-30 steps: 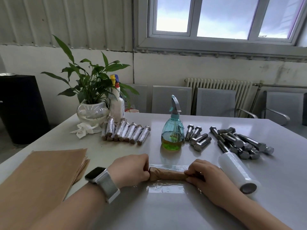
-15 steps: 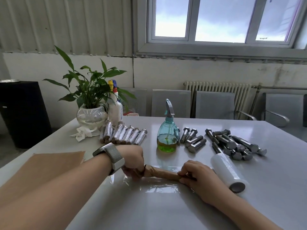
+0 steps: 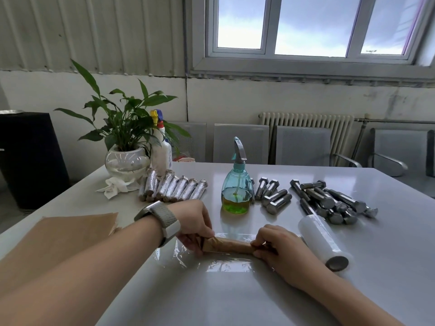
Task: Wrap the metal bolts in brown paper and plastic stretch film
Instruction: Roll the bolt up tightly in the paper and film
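A bolt rolled in brown paper (image 3: 227, 245) lies across a clear sheet of stretch film (image 3: 219, 262) on the white table (image 3: 235, 297). My left hand (image 3: 193, 222) pinches its left end and my right hand (image 3: 280, 248) grips its right end. The roll of stretch film (image 3: 322, 241) lies just right of my right hand. Several bare metal bolts (image 3: 327, 201) are heaped behind it. A row of several wrapped bolts (image 3: 174, 188) rests at the back left. Brown paper sheets (image 3: 70, 231) are stacked at the left, partly under my left forearm.
A teal spray bottle (image 3: 236, 184) with green liquid stands behind my hands. A potted plant (image 3: 127, 142) in a glass bowl, a white spray bottle (image 3: 161, 147) and a crumpled tissue (image 3: 115, 187) sit at the back left. Grey chairs (image 3: 301, 144) line the table's far edge.
My left forearm has swung across the paper stack, its wrist turning over the bundle's left end. The bundle's left end has been twisted slightly. My right hand keeps its hold.
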Demonstrator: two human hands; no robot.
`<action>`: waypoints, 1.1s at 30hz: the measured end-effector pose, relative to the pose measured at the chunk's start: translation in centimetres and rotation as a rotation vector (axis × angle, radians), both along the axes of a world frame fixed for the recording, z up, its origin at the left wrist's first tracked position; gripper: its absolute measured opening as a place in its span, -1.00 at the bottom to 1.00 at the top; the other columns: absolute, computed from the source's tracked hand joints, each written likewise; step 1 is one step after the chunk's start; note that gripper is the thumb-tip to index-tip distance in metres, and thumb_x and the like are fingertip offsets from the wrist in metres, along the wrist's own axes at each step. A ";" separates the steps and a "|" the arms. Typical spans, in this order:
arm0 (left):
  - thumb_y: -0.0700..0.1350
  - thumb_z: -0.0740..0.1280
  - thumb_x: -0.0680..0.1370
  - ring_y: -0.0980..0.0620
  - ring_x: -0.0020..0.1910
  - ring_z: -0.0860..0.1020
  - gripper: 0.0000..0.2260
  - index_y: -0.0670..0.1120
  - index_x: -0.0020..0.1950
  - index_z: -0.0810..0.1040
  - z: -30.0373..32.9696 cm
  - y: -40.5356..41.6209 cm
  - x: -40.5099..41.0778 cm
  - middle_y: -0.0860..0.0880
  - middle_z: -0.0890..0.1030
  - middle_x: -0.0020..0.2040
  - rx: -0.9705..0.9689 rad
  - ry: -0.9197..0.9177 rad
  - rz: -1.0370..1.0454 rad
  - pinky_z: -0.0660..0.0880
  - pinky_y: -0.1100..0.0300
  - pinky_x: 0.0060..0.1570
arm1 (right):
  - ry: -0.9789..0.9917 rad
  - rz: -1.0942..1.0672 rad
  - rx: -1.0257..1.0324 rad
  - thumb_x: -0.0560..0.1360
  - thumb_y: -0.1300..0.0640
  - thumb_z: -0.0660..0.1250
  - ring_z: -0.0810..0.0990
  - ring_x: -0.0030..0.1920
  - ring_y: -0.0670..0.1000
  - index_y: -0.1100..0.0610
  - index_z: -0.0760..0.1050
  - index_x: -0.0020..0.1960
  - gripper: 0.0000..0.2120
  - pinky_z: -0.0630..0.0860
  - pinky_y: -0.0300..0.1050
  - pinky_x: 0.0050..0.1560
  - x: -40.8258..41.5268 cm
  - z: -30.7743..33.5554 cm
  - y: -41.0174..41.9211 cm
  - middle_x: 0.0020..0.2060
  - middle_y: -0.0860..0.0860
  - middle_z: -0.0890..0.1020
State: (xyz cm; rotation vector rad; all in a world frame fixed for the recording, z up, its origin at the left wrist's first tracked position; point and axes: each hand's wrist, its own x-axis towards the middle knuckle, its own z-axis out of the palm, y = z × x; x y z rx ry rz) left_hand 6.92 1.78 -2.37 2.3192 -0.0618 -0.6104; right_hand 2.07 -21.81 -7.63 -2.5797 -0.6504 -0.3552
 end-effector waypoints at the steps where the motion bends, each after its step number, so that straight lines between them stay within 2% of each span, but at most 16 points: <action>1: -0.23 0.37 0.54 -0.08 -0.44 0.65 -0.97 -0.18 -0.07 0.54 0.2 -0.2 0.0 -0.13 0.66 -0.37 0.023 -0.001 -0.003 0.57 0.20 -0.48 | 0.000 0.000 -0.002 0.47 0.10 0.43 0.43 -0.10 -0.16 0.01 0.58 -0.05 -0.93 0.27 -0.46 -0.13 0.0 0.0 0.0 -0.16 -0.22 0.50; 3: -0.24 0.38 0.53 -0.09 -0.45 0.65 -0.98 -0.18 -0.07 0.56 0.7 -0.8 -0.2 -0.16 0.65 -0.30 0.077 -0.017 -0.008 0.60 0.15 -0.46 | 0.000 -0.006 -0.010 0.47 0.09 0.42 0.43 -0.10 -0.16 0.00 0.58 -0.04 -0.93 0.26 -0.46 -0.14 0.1 0.0 0.1 -0.15 -0.22 0.50; 6: -0.22 0.41 0.49 -0.13 -0.28 0.67 -0.79 -0.27 0.08 0.57 1.2 -1.4 -0.8 -0.21 0.68 -0.09 0.205 -0.140 -0.049 0.64 0.05 -0.22 | 0.007 -0.010 -0.007 0.47 0.09 0.42 0.42 -0.10 -0.17 -0.02 0.57 -0.06 -0.93 0.28 -0.47 -0.13 0.1 0.0 0.0 -0.17 -0.23 0.49; 8: -0.21 0.45 0.46 -0.20 -0.24 0.68 -0.78 -0.30 0.03 0.59 0.9 -1.0 -1.2 -0.28 0.67 -0.08 0.172 -0.217 -0.005 0.65 -0.05 -0.20 | 0.008 -0.006 -0.005 0.47 0.08 0.42 0.44 -0.10 -0.16 -0.02 0.56 -0.08 -0.94 0.28 -0.46 -0.13 0.0 0.0 -0.1 -0.19 -0.25 0.48; 10: -0.20 0.49 0.42 -0.19 -0.34 0.68 -0.85 -0.26 -0.12 0.61 0.3 -0.2 -1.9 -0.27 0.68 -0.22 0.056 -0.281 0.077 0.64 -0.06 -0.30 | 0.000 -0.002 -0.007 0.47 0.08 0.43 0.46 -0.08 -0.14 -0.03 0.56 -0.09 -0.94 0.28 -0.45 -0.13 0.0 -0.1 -0.1 -0.19 -0.25 0.49; 13: -0.15 0.48 0.45 -0.07 -0.41 0.67 -0.85 -0.21 -0.19 0.57 -0.8 0.9 -2.8 -0.15 0.68 -0.37 -0.157 -0.368 0.221 0.60 0.12 -0.42 | -0.005 0.002 -0.017 0.47 0.08 0.42 0.49 -0.02 -0.13 -0.03 0.56 -0.07 -0.94 0.30 -0.40 -0.10 0.1 -0.1 -0.1 -0.14 -0.23 0.52; 17: -0.31 0.32 0.55 -0.05 -0.40 0.67 -0.96 -0.27 -0.10 0.54 -1.8 1.7 -4.0 -0.18 0.68 -0.34 -0.508 -0.264 0.405 0.60 0.20 -0.43 | 0.009 0.001 -0.011 0.48 0.08 0.41 0.49 0.01 -0.12 -0.03 0.56 -0.05 -0.93 0.36 -0.27 -0.01 0.0 -0.1 -0.1 -0.09 -0.20 0.55; 20: -0.42 0.36 0.48 0.00 -0.40 0.66 -0.94 -0.31 -0.10 0.56 -2.8 1.9 -5.1 -0.24 0.69 -0.26 -0.620 -0.268 0.464 0.60 0.23 -0.41 | 0.006 -0.006 -0.012 0.48 0.08 0.41 0.48 -0.01 -0.13 -0.03 0.56 -0.04 -0.93 0.31 -0.33 -0.08 0.0 -0.1 -0.1 -0.11 -0.21 0.53; 23: -0.38 0.42 0.45 0.01 -0.42 0.60 -0.93 -0.25 -0.18 0.64 -4.2 1.7 -5.9 -0.22 0.67 -0.31 -0.562 -0.347 0.468 0.56 0.21 -0.41 | 0.009 -0.011 -0.013 0.48 0.08 0.41 0.46 -0.04 -0.14 -0.03 0.57 -0.04 -0.93 0.27 -0.42 -0.11 0.1 -0.2 0.0 -0.14 -0.23 0.50; 27: -0.23 0.45 0.46 0.03 -0.38 0.59 -0.90 -0.11 -0.25 0.68 -5.6 1.2 -6.3 -0.08 0.68 -0.37 -0.449 -0.479 0.457 0.54 0.12 -0.24 | 0.018 -0.016 -0.012 0.48 0.08 0.41 0.45 -0.05 -0.16 -0.04 0.56 -0.06 -0.93 0.27 -0.43 -0.10 0.1 -0.2 -0.1 -0.16 -0.26 0.49; 30: -0.11 0.46 0.45 0.21 -0.31 0.58 -0.88 0.04 -0.29 0.65 -5.7 0.7 -7.0 0.15 0.66 -0.33 -0.232 -0.690 0.381 0.43 0.38 -0.28 | 0.028 -0.012 -0.009 0.47 0.08 0.42 0.48 -0.02 -0.14 -0.05 0.56 -0.07 -0.93 0.32 -0.35 -0.07 0.0 -0.1 -0.1 -0.12 -0.22 0.54; 33: -0.13 0.44 0.46 0.22 -0.26 0.55 -0.87 0.06 -0.27 0.63 -5.8 0.3 -7.5 0.18 0.62 -0.35 -0.132 -0.863 0.301 0.39 0.42 -0.26 | 0.032 -0.011 -0.012 0.48 0.09 0.42 0.49 -0.01 -0.13 -0.03 0.56 -0.07 -0.94 0.35 -0.30 -0.03 0.0 0.0 0.0 -0.10 -0.20 0.56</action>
